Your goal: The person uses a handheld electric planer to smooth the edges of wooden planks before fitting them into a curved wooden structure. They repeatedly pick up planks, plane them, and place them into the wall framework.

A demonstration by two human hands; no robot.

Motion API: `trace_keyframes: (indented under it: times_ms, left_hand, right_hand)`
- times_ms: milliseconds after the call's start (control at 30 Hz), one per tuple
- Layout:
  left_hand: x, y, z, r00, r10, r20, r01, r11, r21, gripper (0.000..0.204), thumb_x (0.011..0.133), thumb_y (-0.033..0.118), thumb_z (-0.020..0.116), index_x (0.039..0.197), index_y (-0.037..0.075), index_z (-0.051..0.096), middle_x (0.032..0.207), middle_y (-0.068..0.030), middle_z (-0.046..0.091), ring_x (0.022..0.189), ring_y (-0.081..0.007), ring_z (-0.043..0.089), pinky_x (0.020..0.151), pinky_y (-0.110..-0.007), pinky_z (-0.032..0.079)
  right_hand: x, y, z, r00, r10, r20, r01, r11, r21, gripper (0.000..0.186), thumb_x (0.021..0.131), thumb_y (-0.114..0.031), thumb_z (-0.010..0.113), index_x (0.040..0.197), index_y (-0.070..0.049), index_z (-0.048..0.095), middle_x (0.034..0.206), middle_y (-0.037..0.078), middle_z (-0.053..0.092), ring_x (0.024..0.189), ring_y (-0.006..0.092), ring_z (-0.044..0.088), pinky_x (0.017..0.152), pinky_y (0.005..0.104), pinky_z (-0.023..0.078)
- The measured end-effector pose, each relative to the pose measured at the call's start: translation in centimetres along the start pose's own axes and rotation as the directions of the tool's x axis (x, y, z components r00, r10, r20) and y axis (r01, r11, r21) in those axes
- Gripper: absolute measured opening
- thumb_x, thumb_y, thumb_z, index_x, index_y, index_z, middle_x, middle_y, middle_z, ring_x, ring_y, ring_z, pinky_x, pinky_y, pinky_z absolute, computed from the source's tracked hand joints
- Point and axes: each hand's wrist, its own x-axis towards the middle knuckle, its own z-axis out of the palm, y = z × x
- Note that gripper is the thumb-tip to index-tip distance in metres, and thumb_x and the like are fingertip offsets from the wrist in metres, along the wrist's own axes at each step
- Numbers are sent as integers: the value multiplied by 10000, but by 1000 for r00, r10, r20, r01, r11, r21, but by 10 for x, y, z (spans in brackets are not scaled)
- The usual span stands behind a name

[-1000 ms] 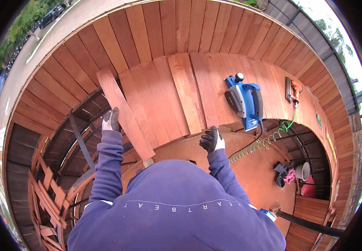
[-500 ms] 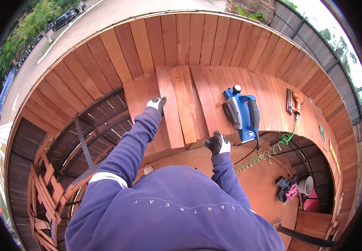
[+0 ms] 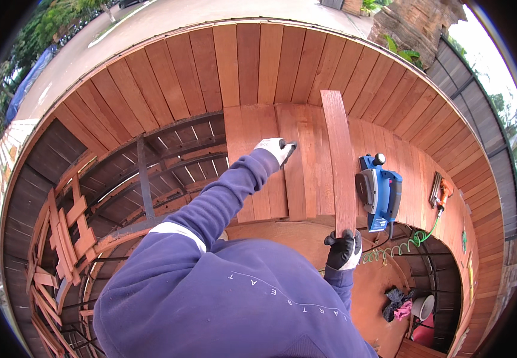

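My right hand (image 3: pixel 344 250), in a black-and-white glove, grips the near end of a long reddish wooden plank (image 3: pixel 339 161). The plank points away from me over the curved bench top, its far end overlapping the backrest boards. My left hand (image 3: pixel 277 150), gloved the same way, has its fingers curled on a second loose plank (image 3: pixel 295 191) lying across the seat slats (image 3: pixel 257 143). Just right of the held plank rests a blue electric planer (image 3: pixel 381 194). Farther right, an orange nail gun (image 3: pixel 442 191) lies on the slats with a green coiled hose (image 3: pixel 418 238) attached.
A tall curved backrest of boards (image 3: pixel 193 65) rings the bench. Dark metal framing (image 3: pixel 145 179) shows at left, where slats stop. Scrap wood pieces (image 3: pixel 70 238) are piled at far left. A white bucket (image 3: pixel 423 306) and black plastic bag (image 3: pixel 394 301) sit lower right.
My right hand has raised its plank off the slats and brought it closer to the planer. My left hand has shifted right on the other plank. The whole view has turned left.
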Motion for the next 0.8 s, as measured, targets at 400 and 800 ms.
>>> trace_keyframes:
  times_ms: [400, 800]
  left_hand:
    - [-60, -147, -70, 846, -361, -393, -144, 555, -819, 427, 882, 397, 612, 1007, -10, 579, 884, -106, 643, 774, -174, 604, 691, -302, 485]
    - [-22, -228, -42, 833, -368, -412, 142, 863, -485, 582, 896, 475, 551, 1043, -88, 573, 937, -227, 622, 857, -345, 553, 800, -408, 424]
  right_hand:
    - [-46, 75, 116, 550, 733, 400, -551, 678, -487, 314, 887, -260, 632, 1029, 19, 619, 827, 83, 679, 746, 103, 621, 688, 242, 489]
    - [-93, 173, 130, 559, 700, 444, -791, 611, 32, 336, 981, -261, 449, 1003, 40, 597, 902, 148, 660, 820, 227, 636, 797, 345, 506]
